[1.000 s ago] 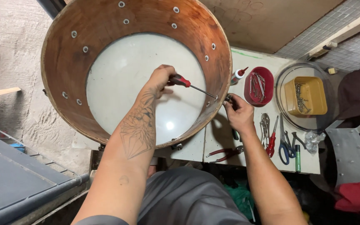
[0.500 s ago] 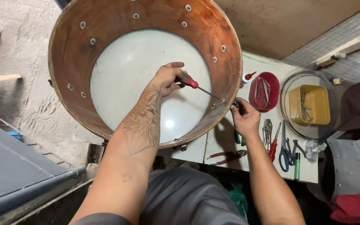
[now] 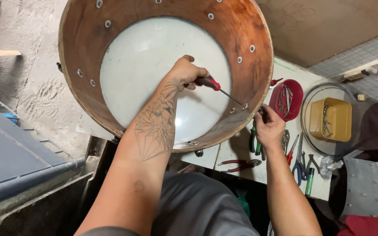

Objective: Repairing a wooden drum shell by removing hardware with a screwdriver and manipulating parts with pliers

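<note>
A big wooden drum shell [image 3: 259, 48] with a white drumhead [image 3: 149, 65] inside lies in front of me. My left hand [image 3: 185, 72] reaches into the shell and grips a red-and-black-handled screwdriver [image 3: 217, 87]. Its tip meets a bolt on the shell's inner right wall [image 3: 244, 106]. My right hand [image 3: 267, 126] presses against the outside of the shell at the same spot, fingers closed on a small part that I cannot make out.
A white bench top [image 3: 232, 153] to the right carries a red bowl of screws [image 3: 286, 98], a yellow tub of hardware [image 3: 330, 119] inside a metal hoop [image 3: 305, 131], and pliers, cutters and other hand tools [image 3: 296, 157]. Concrete floor lies at the left.
The view has shifted, so the drum sits higher and further right in frame. Both hands stay at the same bolt, the screwdriver still held against the shell wall.
</note>
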